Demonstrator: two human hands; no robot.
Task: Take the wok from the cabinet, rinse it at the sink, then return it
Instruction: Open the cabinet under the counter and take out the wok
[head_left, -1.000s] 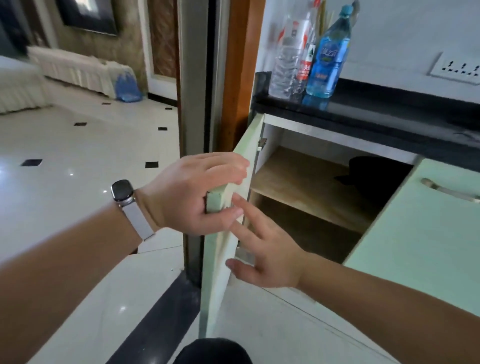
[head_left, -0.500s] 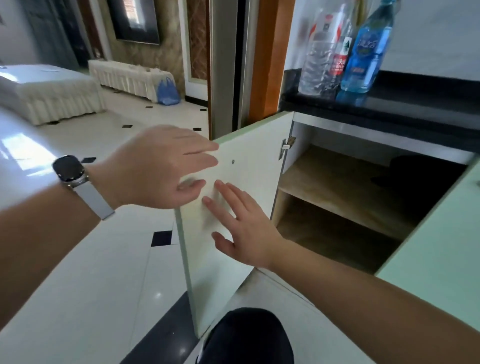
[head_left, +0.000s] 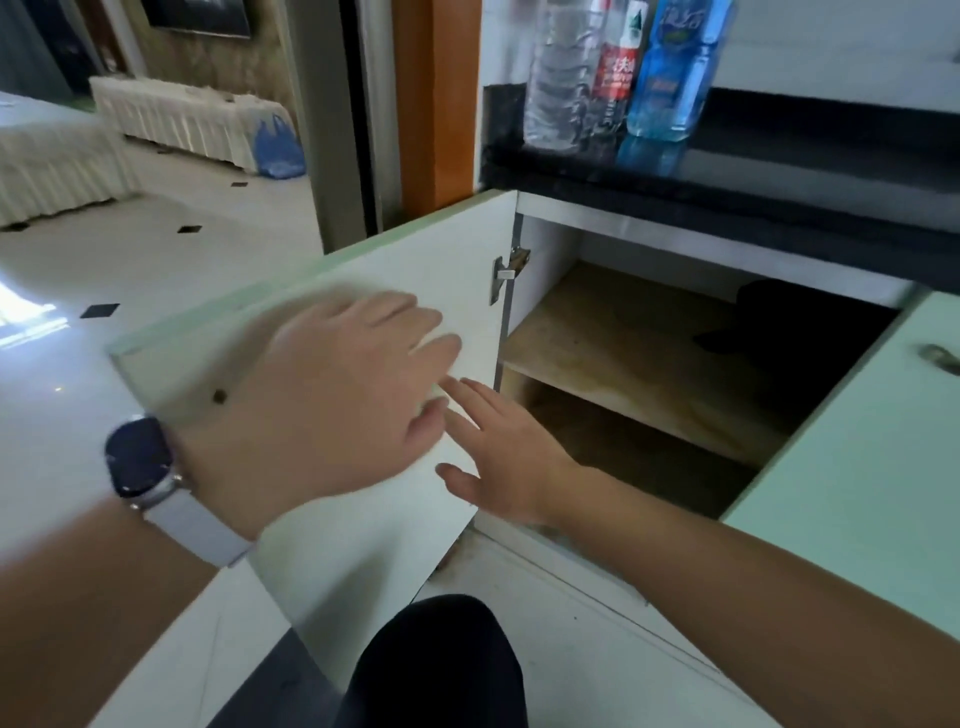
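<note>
Landmark: open cabinet door, white inner face, pale green edge, swung out wide on a metal hinge.

- Left hand: in front of the door's inner face, fingers straight and spread, gripping nothing. Motion-blurred; cannot tell whether the palm touches the panel. Dark-faced wristwatch with pale grey strap on its wrist.
- Right hand: just hinge-side of the left hand, low against the door. Fingers straight, holding nothing, tips at the door's inner face near its hinge edge. The two hands are close together, the left thumb just beside the right fingers.
- Black wok: well past the door's hinge side, at the back of the light wooden shelf inside the cabinet. Only a dark rounded shape in shadow; neither hand is near it.
- Pale green closed door with a metal handle: far side of the opening from the open door.
- Black countertop: above the door's hinge. On it stand a clear ribbed plastic bottle, a red-labelled bottle and a blue plastic bottle, side by side.
- Dark-clothed knee: below the door's lower corner.
</note>
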